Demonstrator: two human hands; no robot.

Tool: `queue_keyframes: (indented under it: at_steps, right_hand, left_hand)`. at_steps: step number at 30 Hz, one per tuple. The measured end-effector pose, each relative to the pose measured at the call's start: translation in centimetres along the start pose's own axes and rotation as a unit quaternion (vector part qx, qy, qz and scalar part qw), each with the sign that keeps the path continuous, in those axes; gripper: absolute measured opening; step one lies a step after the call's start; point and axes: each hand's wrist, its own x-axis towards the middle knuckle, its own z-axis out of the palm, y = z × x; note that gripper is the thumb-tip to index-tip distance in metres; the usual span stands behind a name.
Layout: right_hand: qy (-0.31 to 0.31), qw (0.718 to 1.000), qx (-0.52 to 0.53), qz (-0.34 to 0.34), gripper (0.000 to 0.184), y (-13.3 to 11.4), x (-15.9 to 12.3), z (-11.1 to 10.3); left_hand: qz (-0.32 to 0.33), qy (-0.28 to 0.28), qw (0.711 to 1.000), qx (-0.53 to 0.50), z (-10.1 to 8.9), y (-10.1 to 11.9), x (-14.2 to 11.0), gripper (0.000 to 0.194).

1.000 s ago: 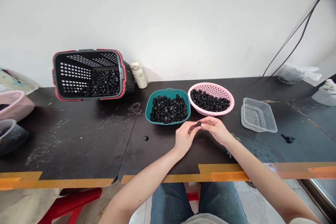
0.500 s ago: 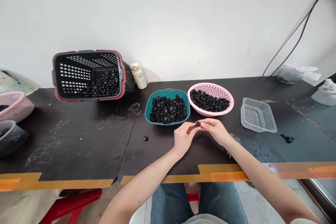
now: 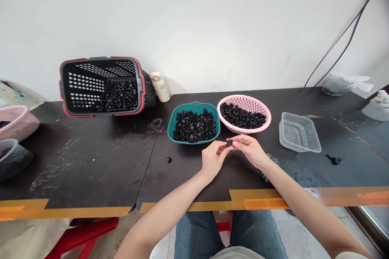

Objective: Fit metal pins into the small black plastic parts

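Between my two hands is a small black plastic part [image 3: 229, 143], pinched at the fingertips just in front of the baskets. My left hand [image 3: 212, 157] grips it from the left, while my right hand [image 3: 248, 150] closes on it from the right. Behind my left hand stands a teal tray [image 3: 172, 126] full of small black round parts. A pink perforated basket [image 3: 258, 106] behind my right hand holds similar black pieces. Partly under my right forearm lies a pile of thin metal pins or screws [image 3: 272, 160]. A single black round part [image 3: 168, 160] sits on the table to the left.
A dark basket with red trim [image 3: 141, 89] holds more black parts at the back left, beside a white bottle [image 3: 161, 88]. To the right are a clear plastic box [image 3: 314, 139] and a small black cluster [image 3: 333, 159]. Orange tape [image 3: 261, 199] lines the table's front edge.
Both hands stay in nearly the same place, still pinching the black part, which looks slightly turned. The right fingers have shifted a little. Nothing else has visibly moved.
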Motion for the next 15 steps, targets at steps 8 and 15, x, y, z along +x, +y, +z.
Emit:
queue_keyframes:
  at_steps: [8, 15]
  right_hand:
    - [-0.007, 1.000, 0.003, 0.001, 0.020, 0.03, -0.05, 0.03]
    - [-0.010, 1.000, -0.014, 0.004, 0.023, 0.29, -0.08, -0.17]
  left_hand:
    - [0.006, -0.004, 1.000, 0.009, 0.00, -0.01, 0.02, 0.019]
    - [-0.017, -0.004, 1.000, 0.016, -0.12, 0.15, 0.01, 0.020]
